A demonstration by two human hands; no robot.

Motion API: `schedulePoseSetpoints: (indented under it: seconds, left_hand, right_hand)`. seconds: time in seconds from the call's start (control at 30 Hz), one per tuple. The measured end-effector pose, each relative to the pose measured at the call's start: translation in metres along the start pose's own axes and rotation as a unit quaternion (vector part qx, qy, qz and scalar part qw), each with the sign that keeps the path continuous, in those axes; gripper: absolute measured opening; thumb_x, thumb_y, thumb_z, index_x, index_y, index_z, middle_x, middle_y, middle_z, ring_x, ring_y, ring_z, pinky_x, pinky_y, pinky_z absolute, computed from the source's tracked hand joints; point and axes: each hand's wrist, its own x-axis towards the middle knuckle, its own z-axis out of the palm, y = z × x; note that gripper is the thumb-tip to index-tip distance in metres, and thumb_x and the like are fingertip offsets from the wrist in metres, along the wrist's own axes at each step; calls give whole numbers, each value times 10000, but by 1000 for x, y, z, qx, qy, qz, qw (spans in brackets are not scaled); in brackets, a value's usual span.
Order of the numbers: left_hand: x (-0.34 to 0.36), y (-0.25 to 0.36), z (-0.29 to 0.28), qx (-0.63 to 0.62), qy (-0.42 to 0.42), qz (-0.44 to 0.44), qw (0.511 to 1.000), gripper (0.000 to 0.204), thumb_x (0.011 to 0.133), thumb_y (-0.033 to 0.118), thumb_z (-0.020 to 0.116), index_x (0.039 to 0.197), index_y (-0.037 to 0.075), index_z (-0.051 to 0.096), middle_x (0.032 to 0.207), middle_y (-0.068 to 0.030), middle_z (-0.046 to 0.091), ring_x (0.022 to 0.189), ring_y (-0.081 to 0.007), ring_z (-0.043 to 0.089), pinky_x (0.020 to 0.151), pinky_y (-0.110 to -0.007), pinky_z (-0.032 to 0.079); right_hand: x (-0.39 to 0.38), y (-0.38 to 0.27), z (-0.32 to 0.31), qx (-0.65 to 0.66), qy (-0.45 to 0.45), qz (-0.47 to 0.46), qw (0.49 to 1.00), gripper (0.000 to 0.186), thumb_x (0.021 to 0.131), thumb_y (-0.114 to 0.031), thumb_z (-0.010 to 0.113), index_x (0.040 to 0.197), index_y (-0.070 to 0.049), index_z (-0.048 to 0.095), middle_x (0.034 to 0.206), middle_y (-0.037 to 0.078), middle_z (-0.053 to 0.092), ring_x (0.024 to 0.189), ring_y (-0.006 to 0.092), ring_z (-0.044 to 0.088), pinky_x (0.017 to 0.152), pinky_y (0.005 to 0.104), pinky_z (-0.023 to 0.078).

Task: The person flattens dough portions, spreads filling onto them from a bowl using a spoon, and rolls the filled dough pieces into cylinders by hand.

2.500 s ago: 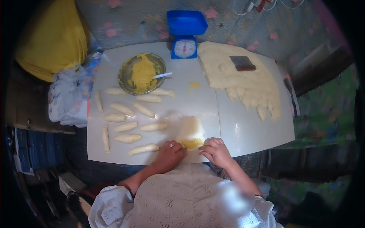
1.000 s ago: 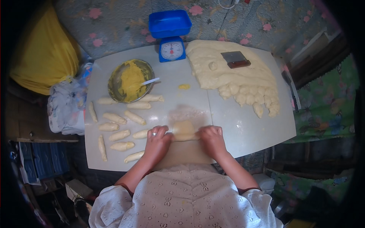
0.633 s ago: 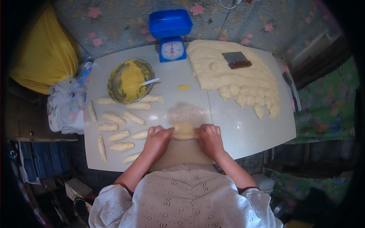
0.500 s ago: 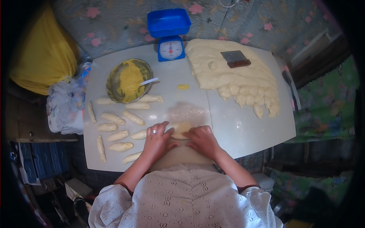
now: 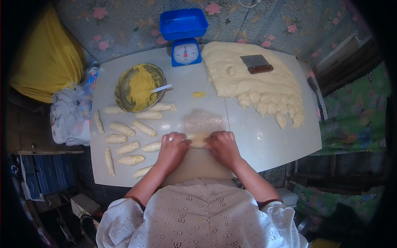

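A piece of dough (image 5: 197, 140) lies near the table's front edge, between my two hands. My left hand (image 5: 173, 144), with a ring on one finger, is closed on its left end. On the right end, my right hand (image 5: 222, 144) has its fingers curled over the dough. Left of my hands lie several rolled dough pieces (image 5: 131, 160), some with yellow showing at the ends. Behind them stands a metal bowl (image 5: 120, 93) of yellow filling (image 5: 142, 84), with a white-handled utensil (image 5: 161, 88) resting in it. A small dab of filling (image 5: 199, 94) sits on the table.
A large dough mass (image 5: 223, 53) with several small lumps (image 5: 273, 105) covers the back right; a wooden-handled scraper (image 5: 258, 66) lies on it. A blue scale (image 5: 186, 51) with a tray (image 5: 183, 25) stands at the back. A long dark utensil (image 5: 316, 97) lies along the right edge.
Both hands have closed further around the dough, fingers curling over its ends. The dough looks narrower and more rolled than before. The rest of the table looks the same.
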Motion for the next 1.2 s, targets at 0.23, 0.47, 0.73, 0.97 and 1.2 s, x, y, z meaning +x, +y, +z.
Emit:
schedulePoseSetpoints:
  seconds: [0.23,0.47,0.73,0.97,1.2]
  left_hand:
    - [7,2,-1,-41,-34,-6,999,432,741,218,724,1139,75,640,1107,-73,584,1058,-254,513,916,-407,343]
    - [11,2,-2,-25,43,5,999,406,744,197,714,1128,85,642,1015,-53,604,1036,-243,532,899,-391,354]
    - [-3,-2,-9,-33,-29,32,999,247,802,162,642,1030,71,672,887,-66,590,926,-259,541,858,-395,368]
    - [1,6,-25,-69,-123,-9,990,234,838,147,603,1050,62,656,997,-116,579,1012,-289,522,878,-409,357]
    - [15,12,-10,-39,20,-82,996,257,817,93,590,1069,58,626,1116,-137,567,1087,-300,497,915,-441,339]
  right_hand:
    - [1,7,8,3,-12,-39,999,371,800,-258,668,1145,-129,617,1030,40,563,1002,223,514,888,363,349]
    - [5,-1,6,-6,17,-34,999,328,807,-232,655,1115,-121,643,985,45,576,972,223,519,871,358,351]
    - [-15,1,2,38,-28,-16,999,305,793,-194,672,1090,-127,659,911,54,578,905,239,548,814,358,396]
    - [-12,-4,-10,94,-83,23,992,219,828,-147,635,1044,-116,655,888,69,579,871,267,559,789,381,414]
    - [3,3,4,27,29,51,998,266,816,-179,647,1077,-130,625,964,78,585,961,250,534,856,383,375]
